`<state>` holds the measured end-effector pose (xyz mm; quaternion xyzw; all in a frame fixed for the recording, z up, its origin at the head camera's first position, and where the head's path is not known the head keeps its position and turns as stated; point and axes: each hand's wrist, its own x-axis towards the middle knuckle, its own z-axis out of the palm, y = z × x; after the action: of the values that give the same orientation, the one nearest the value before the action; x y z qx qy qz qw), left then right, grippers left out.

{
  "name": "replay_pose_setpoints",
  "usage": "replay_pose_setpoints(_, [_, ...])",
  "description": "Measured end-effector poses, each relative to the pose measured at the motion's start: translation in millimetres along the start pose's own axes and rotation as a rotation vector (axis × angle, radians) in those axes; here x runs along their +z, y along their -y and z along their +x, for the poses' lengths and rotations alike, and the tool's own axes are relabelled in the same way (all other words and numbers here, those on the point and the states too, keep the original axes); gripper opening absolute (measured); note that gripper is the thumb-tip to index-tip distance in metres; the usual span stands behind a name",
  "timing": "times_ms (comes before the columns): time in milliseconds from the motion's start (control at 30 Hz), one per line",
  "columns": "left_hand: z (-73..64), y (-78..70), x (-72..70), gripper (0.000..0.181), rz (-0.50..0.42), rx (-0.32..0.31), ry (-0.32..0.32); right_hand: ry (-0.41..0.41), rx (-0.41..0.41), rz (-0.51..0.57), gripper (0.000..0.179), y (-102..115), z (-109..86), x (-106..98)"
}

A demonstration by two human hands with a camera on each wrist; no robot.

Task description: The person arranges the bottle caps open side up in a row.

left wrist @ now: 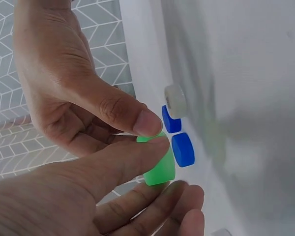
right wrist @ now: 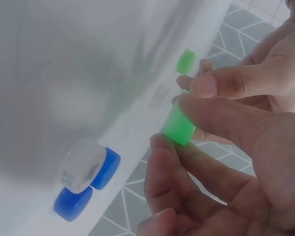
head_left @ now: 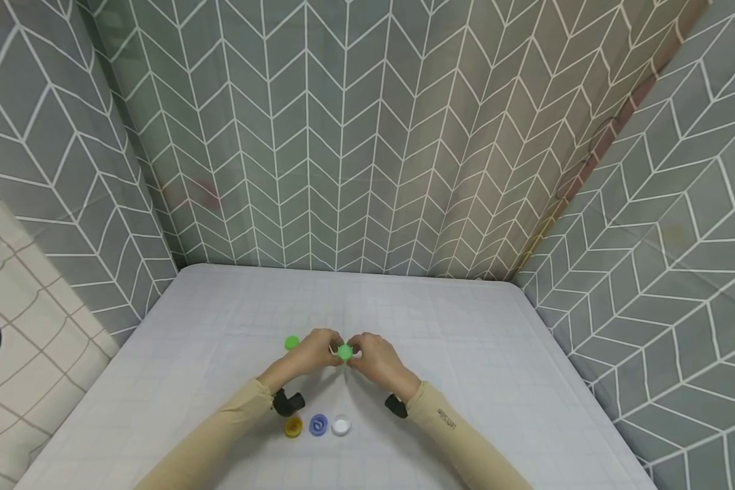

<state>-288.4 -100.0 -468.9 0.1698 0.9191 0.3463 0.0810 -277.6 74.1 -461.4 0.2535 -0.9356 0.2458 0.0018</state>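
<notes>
Both hands meet over the white table, pinching one small translucent green cylinder (head_left: 345, 352) between them. My left hand (head_left: 317, 349) grips it with thumb and fingers, the thumb lying across its side in the left wrist view. From the other side, my right hand (head_left: 376, 359) pinches the same green piece with thumb and fingertips. The fingers hide part of it, so I cannot tell whether it is one piece or two joined. A separate green round cap (head_left: 291, 342) lies just left of my left hand. It also shows as a green cap (right wrist: 186, 61) in the right wrist view.
Nearer the body lie a yellow cap (head_left: 292, 427), a blue cap (head_left: 318, 425) and a white cap (head_left: 340, 425) in a row. Beyond the hands stand two round blue pieces (left wrist: 183, 149) and a white one (left wrist: 176, 101). Patterned curtains (head_left: 343, 136) border the table (head_left: 465, 340).
</notes>
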Motion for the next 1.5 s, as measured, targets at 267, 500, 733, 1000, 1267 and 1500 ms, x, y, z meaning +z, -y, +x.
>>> replay_pose_setpoints(267, [-6.7,-7.3,-4.0,0.031,-0.064,0.038,0.007,-0.017,-0.015,-0.006,0.028,3,-6.3,-8])
replay_pose_setpoints(500, [-11.7,-12.2,-5.6,0.032,-0.095,0.055,0.018,-0.035,-0.025,0.003,0.027,5,-13.6,-13])
replay_pose_setpoints(733, [-16.2,-13.6,-5.2,0.029,-0.095,0.078,0.015,-0.041,-0.057,0.016,0.026,9,-18.9,-15])
replay_pose_setpoints(1000, [-19.5,-11.7,-5.2,0.025,-0.103,0.126,0.007,-0.026,-0.062,0.039,0.023,9,-21.4,-18])
replay_pose_setpoints(1267, [-22.6,-12.0,-3.2,0.028,-0.142,0.119,0.019,-0.015,-0.061,0.118,0.018,8,-22.7,-19])
replay_pose_setpoints(1500, [-23.2,-11.3,-2.2,0.033,-0.172,0.163,0.009,-0.014,-0.047,0.157,0.020,6,-22.2,-18])
